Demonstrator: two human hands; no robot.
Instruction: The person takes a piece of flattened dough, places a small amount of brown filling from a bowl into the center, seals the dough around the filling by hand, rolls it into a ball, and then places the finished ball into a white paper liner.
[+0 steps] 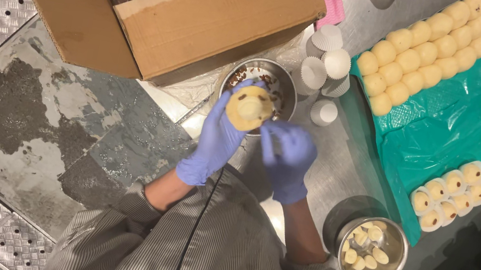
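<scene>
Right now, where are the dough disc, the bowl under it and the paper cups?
dough disc (249,108), head view, its hollowed middle.
steel bowl (284,86), head view, its right rim.
white paper cups (328,37), head view, top of one upturned cup.

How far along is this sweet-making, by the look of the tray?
Done: a few filled sweets in paper cups on the green tray. In hand: the left hand holds a dough disc, the right hand beside it. Left: many plain dough balls, and empty cups.

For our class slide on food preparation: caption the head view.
Gloved left hand holds a dough round above a steel bowl; right hand beside it.
</scene>
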